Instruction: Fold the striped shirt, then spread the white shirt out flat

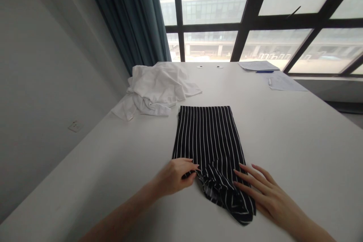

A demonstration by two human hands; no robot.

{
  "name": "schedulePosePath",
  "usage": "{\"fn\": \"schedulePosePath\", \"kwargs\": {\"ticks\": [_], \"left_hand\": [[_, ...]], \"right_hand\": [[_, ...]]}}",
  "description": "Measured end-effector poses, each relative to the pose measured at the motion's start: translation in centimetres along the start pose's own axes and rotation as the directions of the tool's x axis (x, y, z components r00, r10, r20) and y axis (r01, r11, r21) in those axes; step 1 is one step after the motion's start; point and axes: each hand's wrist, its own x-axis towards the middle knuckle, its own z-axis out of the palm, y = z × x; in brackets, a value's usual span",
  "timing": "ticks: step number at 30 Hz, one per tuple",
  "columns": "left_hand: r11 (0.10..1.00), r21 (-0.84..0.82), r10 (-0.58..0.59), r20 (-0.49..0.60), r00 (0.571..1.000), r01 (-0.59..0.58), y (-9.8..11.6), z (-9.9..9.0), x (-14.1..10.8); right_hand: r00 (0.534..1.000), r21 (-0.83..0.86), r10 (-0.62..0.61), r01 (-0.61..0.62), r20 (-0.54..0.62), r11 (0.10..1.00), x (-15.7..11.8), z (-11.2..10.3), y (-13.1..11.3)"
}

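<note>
At the near-left edge of a black pinstriped garment (209, 132) on the white table (297, 132), the left hand (178, 174) pinched fabric; at the garment's right edge, the right hand (265, 193) rested, fingers spread.

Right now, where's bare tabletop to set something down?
Two patches of table: left of the striped cloth, between the white cloth and left hand; right of it, between papers and right hand. Crowded: under the white cloth, and between the hands.

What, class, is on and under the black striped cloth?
The right hand rests its fingers on the striped cloth; the left hand holds its near edge. The white table shows around it, but whatever is directly underneath is covered.
</note>
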Motion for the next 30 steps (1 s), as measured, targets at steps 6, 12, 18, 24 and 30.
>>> {"fn": "schedulePosePath", "kwargs": {"ticks": [6,12,18,24,30], "left_hand": [[0.995,-0.086,-0.039,0.192,0.981,0.057,1.7,-2.0,0.6],[0.836,-0.388,-0.172,0.487,0.856,0.389,2.2,-6.1,4.1],[0.655,-0.525,-0.321,0.457,0.829,0.543,-2.4,-8.0,10.0],[0.466,-0.53,-0.505,0.498,0.705,0.708,-8.0,-6.3,13.7],[0.679,-0.346,-0.494,0.436,0.752,0.647,-8.9,-6.5,13.0]], "right_hand": [[0.999,0.327,0.037,-0.044,0.027,0.944,-0.3,-2.0,-0.6],[0.925,0.642,0.36,-0.204,-0.121,0.739,1.7,-4.5,-0.8],[0.626,0.787,0.775,-0.436,-0.084,0.437,7.8,-5.1,3.3],[0.542,0.835,0.836,-0.497,0.087,0.236,12.0,-1.9,8.0],[0.505,0.826,0.844,-0.544,0.181,0.148,12.4,-0.6,8.8]]}}
